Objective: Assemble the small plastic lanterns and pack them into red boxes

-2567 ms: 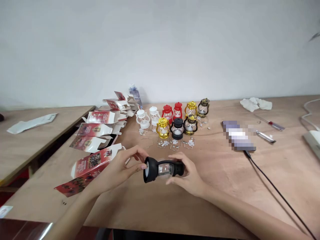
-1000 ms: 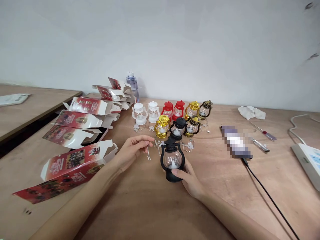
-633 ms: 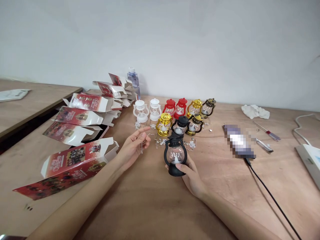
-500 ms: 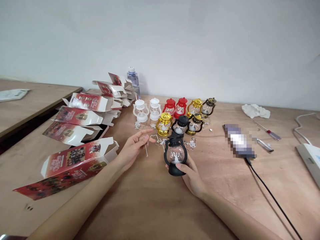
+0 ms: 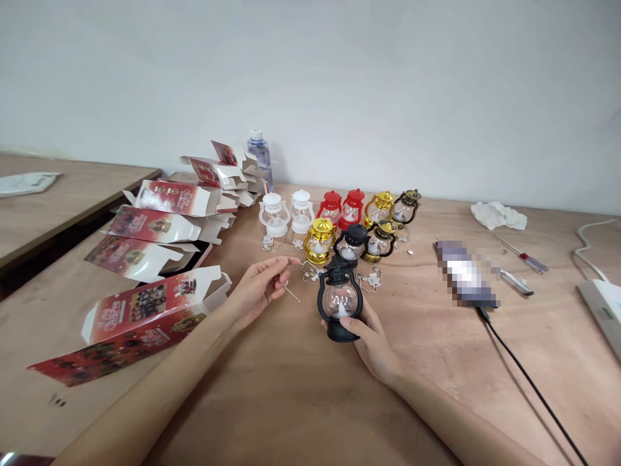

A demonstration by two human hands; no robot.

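So the right hand point(image 5: 376, 346) has a solid grip on the base of a small black lantern point(image 5: 341, 303), thumb across the front, lamp pretty much upright with the fake candle showing through the clear globe. It's over the near middle of the counter point(image 5: 291, 401), overlapping the front row of lamps from this angle. Can't tell if its bottom touches the wood.

Left hand point(image 5: 259, 291) is pinching a thin bent wire point(image 5: 294, 295) between thumb and fingers, with one end poking out below. The other fingers are curled in, and the wire is apart from the lamp in the right hand.

Behind that there's a whole bunch of standing lanterns: two white lanterns point(image 5: 275, 219) on the left, two red lanterns point(image 5: 352, 212) next to them, a shiny gold lantern point(image 5: 319, 244) up front, plus more gold, black and bronze-looking ones. Little loose parts point(image 5: 373, 279) and wire bits lie in front of them.

Opened red-and-white boxes point(image 5: 145, 304) are piled along the left, with a water bottle point(image 5: 259, 155) behind. Over right: a phone point(image 5: 468, 278) on a black cable point(image 5: 528, 372), and a screwdriver point(image 5: 532, 262).
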